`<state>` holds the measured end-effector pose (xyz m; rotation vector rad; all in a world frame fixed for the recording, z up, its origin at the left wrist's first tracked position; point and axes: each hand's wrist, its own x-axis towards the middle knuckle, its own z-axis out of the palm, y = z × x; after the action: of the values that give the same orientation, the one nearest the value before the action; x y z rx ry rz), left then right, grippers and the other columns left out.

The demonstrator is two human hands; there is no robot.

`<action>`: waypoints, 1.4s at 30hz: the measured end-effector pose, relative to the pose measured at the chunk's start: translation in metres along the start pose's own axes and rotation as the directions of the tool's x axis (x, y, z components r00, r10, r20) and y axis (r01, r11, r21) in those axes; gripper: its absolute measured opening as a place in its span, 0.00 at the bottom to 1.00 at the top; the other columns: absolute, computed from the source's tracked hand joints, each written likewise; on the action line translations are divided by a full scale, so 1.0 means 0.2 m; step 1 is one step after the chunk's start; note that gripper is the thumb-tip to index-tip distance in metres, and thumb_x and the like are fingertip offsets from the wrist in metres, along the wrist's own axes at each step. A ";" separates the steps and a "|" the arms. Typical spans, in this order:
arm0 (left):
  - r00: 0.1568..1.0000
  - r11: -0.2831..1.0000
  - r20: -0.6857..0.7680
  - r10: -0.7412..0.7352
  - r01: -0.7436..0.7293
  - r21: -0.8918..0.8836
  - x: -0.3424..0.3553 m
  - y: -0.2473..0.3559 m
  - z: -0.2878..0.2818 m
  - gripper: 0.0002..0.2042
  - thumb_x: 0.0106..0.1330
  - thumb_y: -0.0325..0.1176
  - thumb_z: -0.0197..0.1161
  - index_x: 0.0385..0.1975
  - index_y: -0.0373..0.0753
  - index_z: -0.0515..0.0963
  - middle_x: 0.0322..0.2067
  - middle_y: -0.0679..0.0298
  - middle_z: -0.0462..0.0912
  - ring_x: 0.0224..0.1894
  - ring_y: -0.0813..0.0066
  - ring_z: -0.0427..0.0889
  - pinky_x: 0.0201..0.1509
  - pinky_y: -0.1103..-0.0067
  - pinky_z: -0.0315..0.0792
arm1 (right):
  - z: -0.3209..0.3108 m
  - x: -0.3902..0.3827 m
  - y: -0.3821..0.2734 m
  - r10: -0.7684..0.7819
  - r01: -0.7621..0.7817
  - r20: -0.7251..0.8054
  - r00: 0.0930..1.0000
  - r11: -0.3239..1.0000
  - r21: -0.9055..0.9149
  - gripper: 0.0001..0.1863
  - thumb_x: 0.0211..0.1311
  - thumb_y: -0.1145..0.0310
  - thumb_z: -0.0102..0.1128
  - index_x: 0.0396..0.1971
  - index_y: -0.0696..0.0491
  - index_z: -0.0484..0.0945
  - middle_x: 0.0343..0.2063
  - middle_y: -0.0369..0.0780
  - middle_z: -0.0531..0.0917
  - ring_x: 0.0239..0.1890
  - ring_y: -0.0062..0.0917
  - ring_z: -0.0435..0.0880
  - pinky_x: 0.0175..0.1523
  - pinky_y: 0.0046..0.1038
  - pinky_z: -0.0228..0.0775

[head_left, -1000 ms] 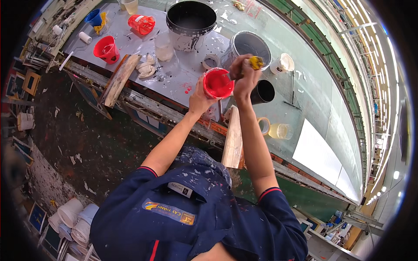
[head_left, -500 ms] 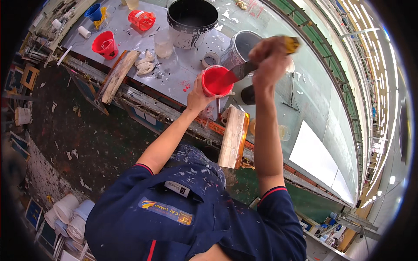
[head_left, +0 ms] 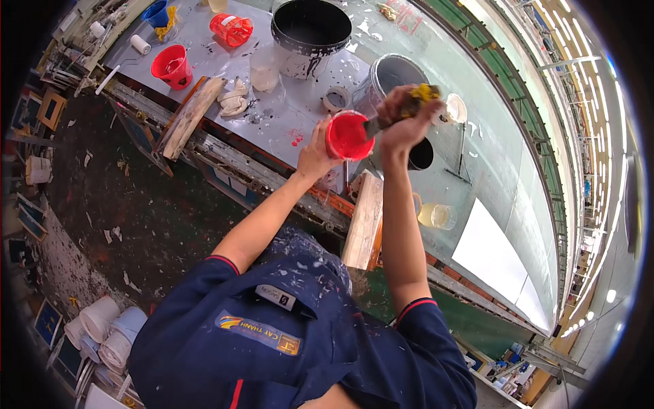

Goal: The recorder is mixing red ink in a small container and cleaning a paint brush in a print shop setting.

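Over the near edge of the table, my left hand [head_left: 315, 155] is wrapped round a red plastic cup [head_left: 331, 138], whose mouth tips toward the right. Bright red paint [head_left: 349, 142] shows inside it. My right hand [head_left: 403, 133] grips the yellow, paint-stained handle of a putty knife [head_left: 422, 100]. The knife's dark blade reaches into the cup at its right rim, so its tip is hidden. Behind my right hand stands a grey paint bucket [head_left: 375, 80], and a dark cup [head_left: 422, 155] is partly covered by my right wrist.
A large bucket with a black inside [head_left: 291, 60], more red cups [head_left: 172, 67], a tape roll [head_left: 336, 99] and a crumpled glove [head_left: 234, 101] sit on the table. Wood-handled squeegees [head_left: 364, 219] [head_left: 193, 120] overhang its edge. A jug of yellowish liquid [head_left: 436, 215] stands right of my forearm.
My right hand has come down and left, pushing the putty knife's blade deeper into the cup. The cup has shifted slightly right in view, and the jug now shows more fully.
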<state>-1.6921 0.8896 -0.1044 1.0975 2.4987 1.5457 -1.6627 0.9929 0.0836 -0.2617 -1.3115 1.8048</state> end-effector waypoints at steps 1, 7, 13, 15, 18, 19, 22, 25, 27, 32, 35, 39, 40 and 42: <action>1.000 1.000 -0.019 -0.005 0.005 0.011 0.02 -0.02 -0.01 0.52 0.38 0.49 0.72 0.62 0.42 0.46 0.58 0.53 0.58 0.50 0.52 0.72 0.40 0.66 0.77 | 0.04 0.03 -0.04 0.021 -0.019 0.039 0.999 0.999 -0.038 0.36 0.52 0.29 0.36 0.27 0.53 0.66 0.14 0.33 0.66 0.11 0.15 0.60 0.14 0.17 0.48; 0.999 0.999 -0.039 0.037 -0.037 -0.009 0.00 0.00 0.00 0.53 0.35 0.45 0.73 0.62 0.43 0.45 0.60 0.54 0.56 0.50 0.53 0.72 0.39 0.66 0.77 | 0.06 -0.05 -0.02 0.006 -0.005 0.030 1.000 1.000 -0.002 0.38 0.49 0.25 0.34 0.23 0.52 0.66 0.13 0.33 0.62 0.11 0.15 0.54 0.16 0.19 0.45; 0.998 0.998 -0.022 -0.054 0.054 -0.011 -0.01 -0.02 -0.02 0.53 0.35 0.46 0.73 0.62 0.44 0.45 0.60 0.52 0.56 0.46 0.49 0.75 0.38 0.64 0.77 | 0.09 -0.12 -0.14 -0.179 0.169 0.097 0.979 0.981 0.100 0.37 0.50 0.27 0.35 0.27 0.52 0.67 0.13 0.32 0.58 0.13 0.16 0.54 0.18 0.17 0.45; 1.000 1.000 -0.010 -0.022 0.022 -0.002 0.00 0.00 0.01 0.53 0.35 0.47 0.73 0.62 0.44 0.45 0.59 0.51 0.56 0.45 0.49 0.75 0.37 0.64 0.77 | 0.05 -0.07 -0.05 -0.031 0.030 0.025 0.999 1.000 0.008 0.36 0.52 0.28 0.36 0.27 0.52 0.67 0.13 0.32 0.60 0.13 0.16 0.55 0.18 0.17 0.45; 0.997 0.997 0.015 -0.077 0.078 -0.010 0.00 -0.06 0.01 0.53 0.36 0.49 0.72 0.62 0.44 0.45 0.59 0.51 0.56 0.44 0.49 0.75 0.36 0.64 0.77 | 0.14 -0.06 -0.16 -0.066 0.063 -0.047 0.997 0.996 -0.058 0.36 0.55 0.30 0.31 0.23 0.52 0.67 0.12 0.32 0.58 0.12 0.14 0.52 0.16 0.18 0.42; 0.997 0.997 0.004 -0.073 0.073 -0.004 0.01 -0.04 0.00 0.53 0.36 0.49 0.72 0.62 0.44 0.45 0.59 0.52 0.57 0.44 0.50 0.75 0.35 0.64 0.77 | 0.14 -0.08 -0.22 -0.152 0.151 0.037 0.988 0.988 0.038 0.37 0.54 0.29 0.31 0.23 0.52 0.67 0.12 0.32 0.58 0.12 0.15 0.52 0.16 0.19 0.42; 0.998 0.998 0.000 -0.062 0.062 -0.022 0.02 -0.01 -0.02 0.53 0.35 0.50 0.72 0.61 0.44 0.46 0.59 0.54 0.57 0.45 0.51 0.75 0.34 0.64 0.77 | 0.00 -0.09 -0.08 -0.262 0.252 0.126 0.957 0.964 0.084 0.38 0.52 0.27 0.31 0.25 0.53 0.67 0.13 0.32 0.59 0.13 0.16 0.54 0.16 0.21 0.44; 0.990 0.983 0.139 -0.009 0.034 -0.182 0.00 -0.05 -0.05 0.53 0.38 0.46 0.73 0.63 0.44 0.44 0.60 0.55 0.55 0.56 0.54 0.67 0.49 0.65 0.72 | -0.02 -0.08 0.07 -0.052 0.048 -0.114 0.992 0.998 -0.035 0.36 0.53 0.28 0.33 0.23 0.53 0.64 0.13 0.33 0.59 0.12 0.16 0.53 0.16 0.20 0.43; 0.966 0.823 0.238 -0.106 0.219 -0.524 0.00 -0.15 -0.07 0.52 0.40 0.44 0.73 0.63 0.43 0.43 0.61 0.55 0.55 0.59 0.56 0.63 0.55 0.66 0.65 | -0.07 -0.07 0.12 -0.053 0.055 -0.078 0.996 0.998 0.024 0.35 0.53 0.29 0.35 0.22 0.52 0.62 0.13 0.33 0.58 0.12 0.16 0.53 0.16 0.20 0.42; 0.792 0.034 0.569 -0.221 0.589 -0.807 0.00 -0.20 -0.33 0.37 0.55 0.33 0.58 0.63 0.39 0.47 0.63 0.57 0.52 0.65 0.65 0.51 0.66 0.65 0.51 | -0.11 -0.08 0.12 -0.055 0.052 -0.103 0.993 0.998 -0.031 0.37 0.51 0.27 0.34 0.22 0.52 0.62 0.13 0.32 0.58 0.12 0.15 0.53 0.17 0.19 0.42; 0.828 -0.125 0.529 -0.186 0.514 -0.849 -0.02 -0.22 -0.39 0.32 0.59 0.40 0.50 0.62 0.38 0.50 0.62 0.55 0.54 0.64 0.64 0.55 0.65 0.66 0.53 | -0.12 -0.06 0.12 -0.041 0.044 -0.064 0.997 0.998 0.040 0.36 0.51 0.30 0.42 0.23 0.55 0.63 0.14 0.33 0.61 0.13 0.15 0.56 0.17 0.16 0.46; 0.814 -0.192 0.534 -0.231 0.499 -0.845 -0.08 -0.25 -0.44 0.30 0.63 0.47 0.44 0.61 0.37 0.53 0.60 0.54 0.58 0.61 0.62 0.61 0.64 0.66 0.54 | -0.12 -0.07 0.12 -0.042 0.044 -0.077 0.996 0.999 0.019 0.36 0.50 0.29 0.42 0.22 0.55 0.63 0.14 0.34 0.62 0.13 0.15 0.57 0.17 0.16 0.46; 0.812 -0.192 0.534 -0.235 0.500 -0.844 -0.11 -0.26 -0.45 0.30 0.63 0.47 0.44 0.61 0.37 0.53 0.60 0.54 0.58 0.61 0.62 0.61 0.64 0.66 0.54 | -0.11 -0.08 0.12 -0.066 0.066 -0.067 0.996 0.998 -0.002 0.36 0.51 0.29 0.41 0.22 0.55 0.63 0.14 0.34 0.62 0.14 0.15 0.57 0.17 0.16 0.47; 0.752 -0.006 0.532 -0.388 0.576 -0.818 -0.19 -0.29 -0.45 0.28 0.65 0.49 0.43 0.59 0.36 0.55 0.56 0.54 0.65 0.56 0.64 0.68 0.61 0.69 0.60 | -0.10 -0.09 0.13 -0.084 0.083 -0.056 0.995 0.996 -0.019 0.36 0.51 0.29 0.41 0.22 0.55 0.63 0.14 0.34 0.62 0.14 0.15 0.58 0.17 0.16 0.47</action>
<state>-1.7278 0.7818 -0.1164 0.0174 0.9229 2.0099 -1.6531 0.9917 0.0483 -0.2616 -1.2793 1.7050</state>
